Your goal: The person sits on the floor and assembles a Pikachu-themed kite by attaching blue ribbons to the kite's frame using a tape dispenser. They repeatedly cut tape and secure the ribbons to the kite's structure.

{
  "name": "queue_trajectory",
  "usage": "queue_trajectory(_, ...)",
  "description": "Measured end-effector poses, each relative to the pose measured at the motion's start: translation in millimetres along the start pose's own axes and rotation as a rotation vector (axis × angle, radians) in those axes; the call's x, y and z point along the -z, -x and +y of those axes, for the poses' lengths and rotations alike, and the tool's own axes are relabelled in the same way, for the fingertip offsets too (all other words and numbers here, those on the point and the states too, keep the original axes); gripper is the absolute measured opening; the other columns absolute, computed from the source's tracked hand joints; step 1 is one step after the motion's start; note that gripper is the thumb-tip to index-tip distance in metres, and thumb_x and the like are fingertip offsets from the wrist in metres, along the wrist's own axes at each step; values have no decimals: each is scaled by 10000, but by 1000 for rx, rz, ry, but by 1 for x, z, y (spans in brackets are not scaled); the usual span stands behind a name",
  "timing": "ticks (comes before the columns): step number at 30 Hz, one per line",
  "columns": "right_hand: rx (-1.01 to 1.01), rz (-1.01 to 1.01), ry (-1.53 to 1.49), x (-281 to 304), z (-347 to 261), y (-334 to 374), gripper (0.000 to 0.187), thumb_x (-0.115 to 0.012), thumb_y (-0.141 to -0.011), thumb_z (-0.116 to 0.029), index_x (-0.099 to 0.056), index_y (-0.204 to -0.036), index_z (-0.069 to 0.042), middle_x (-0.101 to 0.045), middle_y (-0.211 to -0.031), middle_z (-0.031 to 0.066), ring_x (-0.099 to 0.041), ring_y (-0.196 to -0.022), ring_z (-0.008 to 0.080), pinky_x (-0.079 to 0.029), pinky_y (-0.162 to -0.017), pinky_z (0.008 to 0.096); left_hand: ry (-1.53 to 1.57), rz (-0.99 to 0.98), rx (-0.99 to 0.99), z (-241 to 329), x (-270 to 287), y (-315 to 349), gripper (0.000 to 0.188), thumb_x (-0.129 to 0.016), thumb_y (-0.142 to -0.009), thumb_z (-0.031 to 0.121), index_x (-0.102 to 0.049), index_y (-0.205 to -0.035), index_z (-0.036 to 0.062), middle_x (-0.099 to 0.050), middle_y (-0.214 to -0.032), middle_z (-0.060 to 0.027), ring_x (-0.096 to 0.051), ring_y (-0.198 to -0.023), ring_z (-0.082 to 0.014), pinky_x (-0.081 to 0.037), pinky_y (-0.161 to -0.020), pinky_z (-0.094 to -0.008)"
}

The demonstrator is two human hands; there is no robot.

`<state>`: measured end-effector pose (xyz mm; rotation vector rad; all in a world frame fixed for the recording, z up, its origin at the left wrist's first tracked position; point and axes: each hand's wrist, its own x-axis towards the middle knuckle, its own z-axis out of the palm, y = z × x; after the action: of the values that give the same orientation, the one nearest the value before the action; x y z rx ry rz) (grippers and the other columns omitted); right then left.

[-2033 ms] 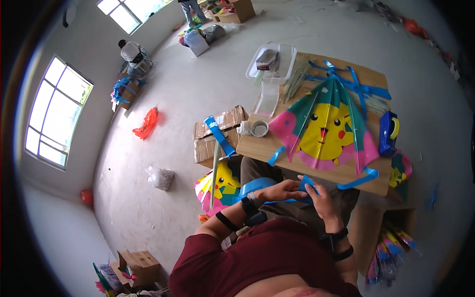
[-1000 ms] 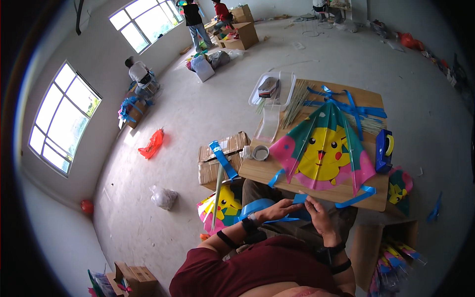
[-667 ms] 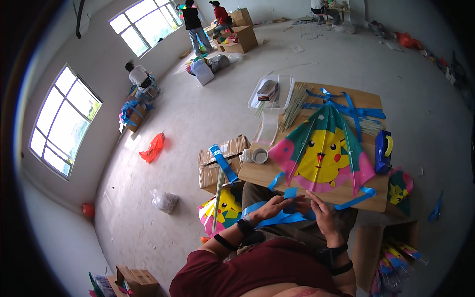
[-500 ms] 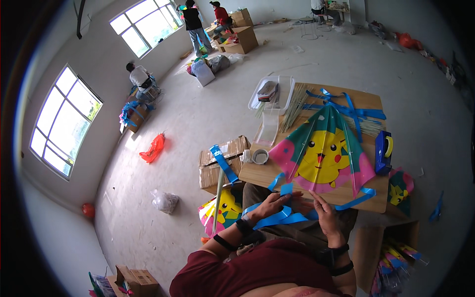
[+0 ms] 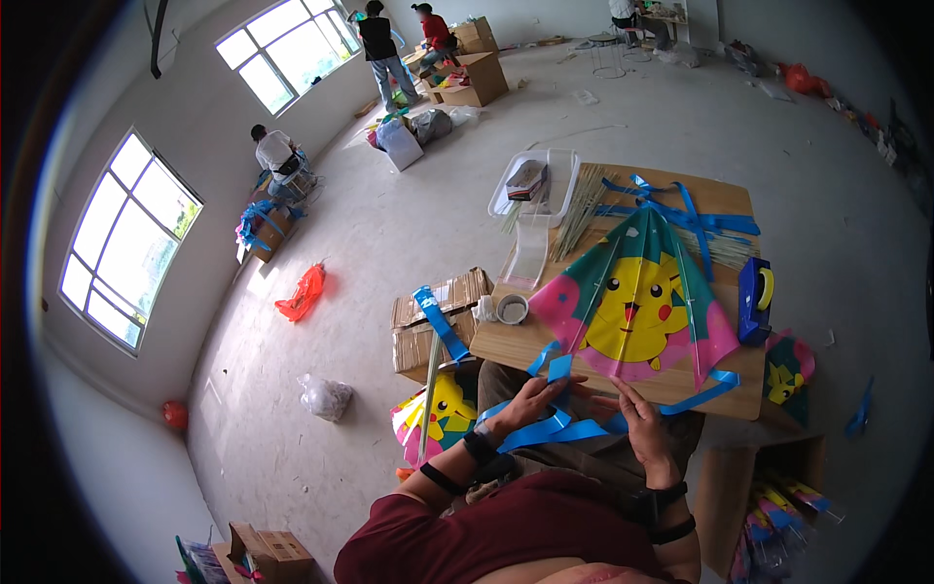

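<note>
A kite [image 5: 630, 310] in teal, pink and yellow with a cartoon face lies spread on the wooden table [image 5: 516, 336], its lower edge toward me. In front of that edge, my left hand [image 5: 530, 404] pinches a blue ribbon [image 5: 560, 368], whose short end sticks up past the fingers. More of this ribbon drapes across my lap and curls up onto the table at the right. My right hand [image 5: 639, 420] is beside the kite's lower edge, fingers stretched out and close together, the thumb partly hidden. Whether its fingertips touch the kite or ribbon, I cannot tell.
Thin sticks [image 5: 582, 209], a clear plastic tray [image 5: 501, 200], a tape roll [image 5: 512, 309] and a blue tape dispenser [image 5: 754, 302] are on the table. Cardboard boxes [image 5: 413, 346] stand left, and an open box [image 5: 725, 501] of packed kites lower right. Several people work farther back.
The ribbon's short end at my left hand has tilted and shifted slightly. My left hand has moved a little; the right hand and the kite stay nearly where they were.
</note>
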<state>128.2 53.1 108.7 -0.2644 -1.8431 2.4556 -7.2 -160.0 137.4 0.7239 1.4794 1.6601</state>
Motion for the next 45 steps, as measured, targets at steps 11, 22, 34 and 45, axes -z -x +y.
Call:
queue_trajectory(11, 93, -18, 24, -9, -15, 0, 390, -379, -1100, -183, -462, -1437, -4, -671, -1226, 174, -658, -1128, 221, -489, -986, 314, -132, 182, -61, -29, 12, -2, 364, -392, -1094, 213, -633, -1236, -20, -684, -1000, -80, -626, -981, -138, -467, -930, -285)
queue_trajectory(22, 241, 80, 197, -15, -26, 6, 424, -380, -1101, -225, -402, -1483, -44, -669, -1260, 146, -614, -1209, 211, -455, -1027, 319, 184, 211, 7, -22, -16, -5, 438, -365, -1089, 294, -611, -1046, -66, -612, -811, -94, -657, -852, -230, -528, -850, -367)
queue_trajectory(34, 224, 57, 204, -20, -17, -2, 433, -384, -1100, -238, -403, -1488, -48, -617, -1358, 136, -535, -1308, 208, -384, -1095, 337, 371, 173, 137, -30, -30, -13, 217, -511, -1047, 195, -606, -1128, 18, -426, -673, 46, -354, -561, -58, -293, -533, -230)
queue_trajectory(45, 240, 116, 143, -16, -2, -6, 422, -404, -1093, -198, -416, -1477, -23, -546, -1421, 155, -524, -1327, 238, -409, -1086, 341, 372, 209, 246, -54, -28, -24, 275, -578, -1031, 228, -639, -1209, 28, -420, -654, 80, -367, -587, -37, -310, -543, -221)
